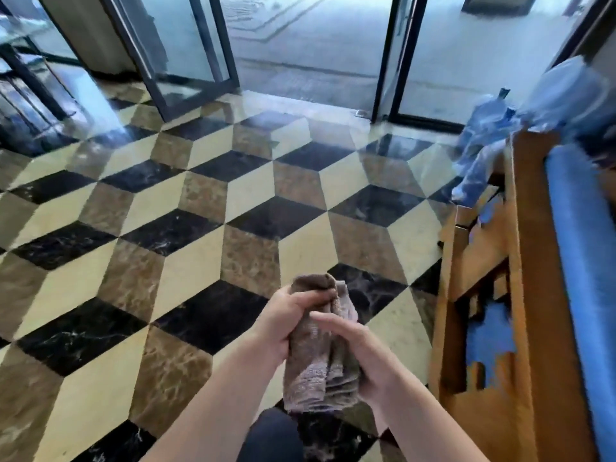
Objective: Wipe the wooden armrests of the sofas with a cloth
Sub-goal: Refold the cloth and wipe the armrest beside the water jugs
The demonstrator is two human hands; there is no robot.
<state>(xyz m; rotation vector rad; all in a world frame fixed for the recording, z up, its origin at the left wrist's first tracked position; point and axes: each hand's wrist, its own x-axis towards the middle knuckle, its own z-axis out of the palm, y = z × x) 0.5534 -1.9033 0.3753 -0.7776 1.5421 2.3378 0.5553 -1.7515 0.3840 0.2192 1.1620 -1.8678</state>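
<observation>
A folded brown cloth (pixel 320 368) hangs upright between both my hands at the bottom centre. My left hand (pixel 283 315) grips its upper part, fingers curled over the top. My right hand (pixel 363 351) closes around its lower right side. The sofa's wooden armrest (pixel 530 261) runs along the right edge of the view, a flat orange-brown board with carved side panels below it. It lies to the right of my hands, apart from the cloth. Blue sofa cushions (pixel 586 248) show beyond the armrest.
A glossy tiled floor (pixel 200 211) in a black, cream and brown cube pattern spreads ahead. Glass doors with dark frames (pixel 206 55) stand open at the far side. Large blue water bottles (pixel 490 135) sit at the far right beside the sofa. My dark-clothed knee (pixel 273 435) shows below.
</observation>
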